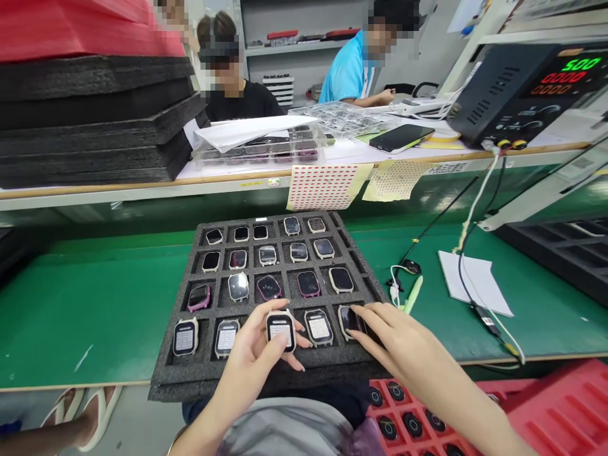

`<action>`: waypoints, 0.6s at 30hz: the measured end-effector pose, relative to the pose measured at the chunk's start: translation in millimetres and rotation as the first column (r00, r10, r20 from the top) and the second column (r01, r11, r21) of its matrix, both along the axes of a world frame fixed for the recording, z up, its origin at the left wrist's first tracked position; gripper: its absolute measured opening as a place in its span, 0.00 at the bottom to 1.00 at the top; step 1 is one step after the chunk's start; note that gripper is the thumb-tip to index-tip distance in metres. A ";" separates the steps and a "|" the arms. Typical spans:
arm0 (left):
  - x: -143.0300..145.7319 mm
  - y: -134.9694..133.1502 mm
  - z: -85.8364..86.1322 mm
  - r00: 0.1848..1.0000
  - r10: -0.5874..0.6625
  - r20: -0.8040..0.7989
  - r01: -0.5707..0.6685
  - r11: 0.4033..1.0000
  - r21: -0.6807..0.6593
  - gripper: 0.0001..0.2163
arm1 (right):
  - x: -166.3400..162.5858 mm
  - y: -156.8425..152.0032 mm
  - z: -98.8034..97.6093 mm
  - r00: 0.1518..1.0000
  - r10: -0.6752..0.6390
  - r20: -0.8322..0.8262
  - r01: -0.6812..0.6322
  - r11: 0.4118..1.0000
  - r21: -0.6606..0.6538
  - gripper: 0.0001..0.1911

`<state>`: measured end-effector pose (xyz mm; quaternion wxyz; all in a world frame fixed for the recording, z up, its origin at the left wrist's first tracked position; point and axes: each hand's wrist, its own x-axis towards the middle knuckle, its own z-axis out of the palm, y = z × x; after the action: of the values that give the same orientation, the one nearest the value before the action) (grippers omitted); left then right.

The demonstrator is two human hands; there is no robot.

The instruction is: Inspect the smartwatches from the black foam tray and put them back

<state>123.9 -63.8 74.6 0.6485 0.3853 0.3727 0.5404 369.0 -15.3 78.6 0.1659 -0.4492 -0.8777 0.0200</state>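
Note:
A black foam tray (297,360) with square pockets lies in front of me, holding several smartwatch bodies without straps. My left hand (259,354) grips a lit smartwatch (280,330) above the front row, its thumb on the screen, which shows a pale list or grid. At the front right pocket, the fingers of my right hand (387,329) rest around a dark-screened smartwatch (350,322); it still sits in its pocket. Between the hands a smartwatch (318,327) shows a lit screen. Two more lit smartwatches, one at the far left (185,337), lie in the front row.
Black foam trays (95,120) are stacked at the back left. A power supply (532,95) and a phone (401,137) stand on the shelf. Cables (468,228) hang over the green bench (95,304). A red tray (560,411) sits below right. Two people work opposite.

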 end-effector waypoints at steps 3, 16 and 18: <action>-0.5 -1.3 -1.6 0.999 -0.002 -0.049 0.003 1.000 0.009 0.19 | -6.1 -3.5 -7.9 0.991 -0.080 -0.106 0.074 0.995 -0.063 0.19; -27.1 4.1 -6.6 0.336 0.248 -0.909 0.277 0.896 0.347 0.27 | -5.0 12.6 9.9 0.901 -0.123 -0.416 -0.109 0.865 -0.490 0.13; -32.2 6.7 -1.0 0.243 0.260 -0.935 0.278 0.905 0.324 0.27 | -3.1 15.8 6.0 0.844 -0.201 -0.497 -0.119 0.834 -0.539 0.15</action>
<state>91.7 -57.1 73.6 0.1809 0.7682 0.5610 0.2499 365.9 0.5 84.6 0.2677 -0.4732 -0.7421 0.3920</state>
